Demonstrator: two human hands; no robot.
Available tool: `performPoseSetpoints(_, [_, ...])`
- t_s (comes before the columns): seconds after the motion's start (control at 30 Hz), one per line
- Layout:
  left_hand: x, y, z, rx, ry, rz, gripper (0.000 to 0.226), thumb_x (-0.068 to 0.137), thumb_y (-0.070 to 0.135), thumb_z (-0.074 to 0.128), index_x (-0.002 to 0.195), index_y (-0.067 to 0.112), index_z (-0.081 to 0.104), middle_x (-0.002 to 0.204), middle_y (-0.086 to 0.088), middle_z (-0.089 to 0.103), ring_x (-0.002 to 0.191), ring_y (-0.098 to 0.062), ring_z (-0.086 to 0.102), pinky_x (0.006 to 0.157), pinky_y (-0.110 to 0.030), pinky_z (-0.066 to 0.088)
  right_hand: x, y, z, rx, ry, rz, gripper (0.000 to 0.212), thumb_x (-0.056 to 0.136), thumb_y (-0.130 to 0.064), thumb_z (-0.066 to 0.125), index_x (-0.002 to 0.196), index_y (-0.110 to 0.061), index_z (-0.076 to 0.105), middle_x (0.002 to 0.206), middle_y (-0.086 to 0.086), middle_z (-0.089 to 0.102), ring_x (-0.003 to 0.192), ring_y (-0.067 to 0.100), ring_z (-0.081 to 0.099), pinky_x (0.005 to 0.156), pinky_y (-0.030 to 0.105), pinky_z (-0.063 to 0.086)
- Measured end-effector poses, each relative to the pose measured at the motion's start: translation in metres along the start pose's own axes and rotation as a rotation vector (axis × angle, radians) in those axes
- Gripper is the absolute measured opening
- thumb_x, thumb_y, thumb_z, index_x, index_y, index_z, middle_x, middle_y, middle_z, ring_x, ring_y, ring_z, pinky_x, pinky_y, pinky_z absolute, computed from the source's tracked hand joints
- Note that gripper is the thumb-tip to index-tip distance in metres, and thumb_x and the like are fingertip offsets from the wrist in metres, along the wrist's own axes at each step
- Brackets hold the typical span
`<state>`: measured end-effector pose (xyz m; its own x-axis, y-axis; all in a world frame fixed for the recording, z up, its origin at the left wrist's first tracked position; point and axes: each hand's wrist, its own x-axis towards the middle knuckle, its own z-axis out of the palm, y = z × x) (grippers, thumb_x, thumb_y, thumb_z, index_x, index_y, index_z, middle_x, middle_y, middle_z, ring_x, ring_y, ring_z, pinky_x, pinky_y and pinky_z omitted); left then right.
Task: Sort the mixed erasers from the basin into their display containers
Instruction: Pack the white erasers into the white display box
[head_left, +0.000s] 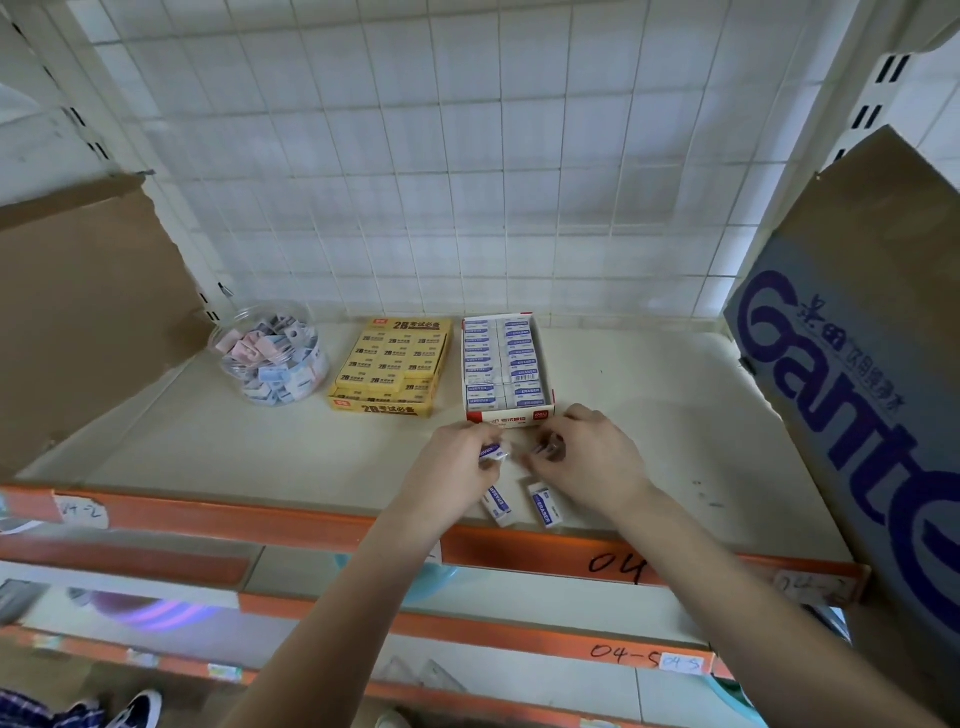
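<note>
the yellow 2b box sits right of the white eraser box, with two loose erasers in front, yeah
No: the head view shows the yellow 2B box left of the white eraser box. Two loose erasers do lie in front.

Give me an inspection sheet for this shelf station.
Surface: cream shelf, orange front rail.
Job's things: white box holding boxed erasers; yellow 2B box; clear tub of mixed erasers; two loose erasers near the front edge.
Clutter: nothing seen.
Grippers: left hand pinches a blue-white eraser; right hand pinches a small blurred item.
Cables: nothing seen.
Surroundings: wire grid behind; cardboard sheet left; printed carton right; lower shelves below.
</note>
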<state>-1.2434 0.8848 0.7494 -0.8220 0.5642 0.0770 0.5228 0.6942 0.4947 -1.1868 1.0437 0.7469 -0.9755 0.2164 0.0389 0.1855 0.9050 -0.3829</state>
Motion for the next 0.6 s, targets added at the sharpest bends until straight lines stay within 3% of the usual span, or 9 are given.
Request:
performPoseSetpoints(0.1, [0.003,-0.004,-0.001,0.005,-0.014,-0.027,0.034,0.084,0.015,0.063,0.119,0.015,0.066,0.115,-0.003,0.067,0.101,-0.013,0.062,0.09,-0.019,0.046,0.002,0.004,-0.005,0.099,-0.065,-0.026,0.034,0.08,-0.038,0.062,0.112,-0.028,0.064,0.112,-0.004,0.055,0.104,0.017,0.056,0.088,0.031,0.048])
performPoseSetpoints(0.2, [0.003,-0.005,-0.002,0.005,-0.026,-0.033,0.033,0.085,0.016,0.063,0.118,0.015,0.066,0.114,-0.002,0.067,0.098,-0.012,0.062,0.085,-0.016,0.043,0.004,0.013,-0.01,0.089,-0.132,-0.083,0.042,0.079,-0.02,0.057,0.119,-0.03,0.06,0.117,-0.004,0.059,0.107,0.021,0.055,0.093,0.035,0.046])
performPoseSetpoints(0.37, [0.005,-0.004,-0.003,-0.041,-0.045,0.007,0.031,0.084,0.017,0.065,0.116,0.017,0.067,0.107,-0.001,0.066,0.076,-0.002,0.053,0.068,0.0,0.035,0.004,0.022,-0.013,0.053,-0.063,-0.066,0.036,0.083,-0.025,0.058,0.119,-0.027,0.062,0.114,0.0,0.06,0.103,0.025,0.056,0.091,0.035,0.045])
performPoseSetpoints(0.6, [0.013,0.005,-0.02,-0.107,0.08,0.136,0.028,0.082,0.012,0.069,0.111,0.015,0.069,0.098,0.007,0.063,0.072,0.008,0.051,0.07,0.001,0.037,0.013,0.026,-0.031,0.094,-0.057,-0.108,0.03,0.082,-0.002,0.057,0.106,-0.014,0.07,0.106,0.008,0.065,0.099,0.025,0.059,0.077,0.014,0.033])
